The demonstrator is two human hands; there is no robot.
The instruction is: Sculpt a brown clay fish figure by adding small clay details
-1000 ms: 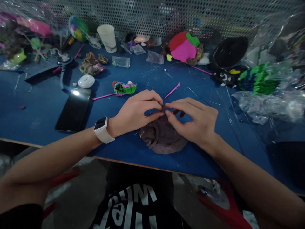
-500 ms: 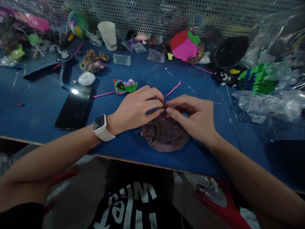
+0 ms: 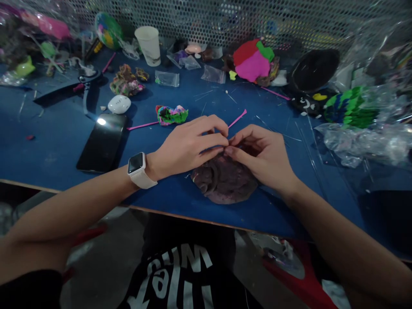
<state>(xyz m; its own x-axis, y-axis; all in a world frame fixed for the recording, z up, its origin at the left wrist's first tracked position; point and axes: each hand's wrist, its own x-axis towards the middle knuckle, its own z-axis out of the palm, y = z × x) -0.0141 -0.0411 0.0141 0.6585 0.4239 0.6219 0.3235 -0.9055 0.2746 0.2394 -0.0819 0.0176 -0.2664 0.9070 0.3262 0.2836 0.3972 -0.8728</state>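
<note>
A flattish dark brown-purple lump of modelling clay [image 3: 227, 184] lies close to the table's front edge, with ridges and folds on its left part. Over its far edge my left hand [image 3: 199, 141] and my right hand [image 3: 262, 152] meet fingertip to fingertip. Both hands are closed in a pinch. Whatever sits between the fingers, perhaps a bit of clay at the lump's edge, is hidden by them. A watch with a pale strap [image 3: 137, 163] is on my left wrist. Just beyond my hands lies a pink plastic stick [image 3: 238, 118].
Left of my hands lie a black phone [image 3: 103, 143], a white earbud case [image 3: 119, 104] and multicoloured clay [image 3: 172, 115]. Farther back stand a paper cup [image 3: 149, 46], pliers-like cutters [image 3: 85, 83] and a red-pink-green clay piece [image 3: 253, 62]. Clear plastic wrap [image 3: 370, 143] is heaped at right.
My fingertips remain pinched together over the lump, with the left fingers shifted slightly right and the right fingers more curled. The whole view has moved a little.
</note>
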